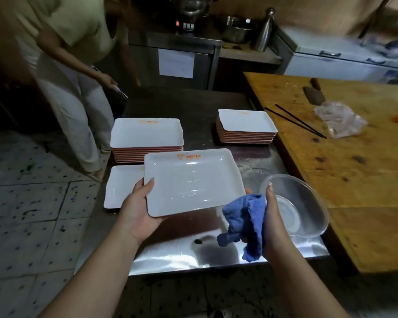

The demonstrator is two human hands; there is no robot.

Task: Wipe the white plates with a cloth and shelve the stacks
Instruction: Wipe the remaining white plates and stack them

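The left hand [140,210] held a white plate [193,180] by its near left corner, with the thumb on top of the rim and the fingers curled under it. The plate was a rectangle with an orange mark by its far edge, and it was lifted above the shiny metal tabletop [182,255]. The right hand [272,216] was squeezed around a blue cloth [244,223], which hung in a bunch just by the plate's near right corner. The two hands were apart, one on each side of the plate. Another white plate [121,189] lay flat on the tabletop, partly under the held one. Behind it stood a stack of plates [146,138], and a second stack [246,126] stood farther to the right. A clear plastic bowl [301,203] sat tilted near the right hand, at the edge of a wooden board [354,171]. On that board lay black chopsticks [294,121], a cleaver [314,94] and a crumpled plastic bag [339,121]. Another person in pale clothes [78,88] stood on the tiled floor [28,203] to the left.
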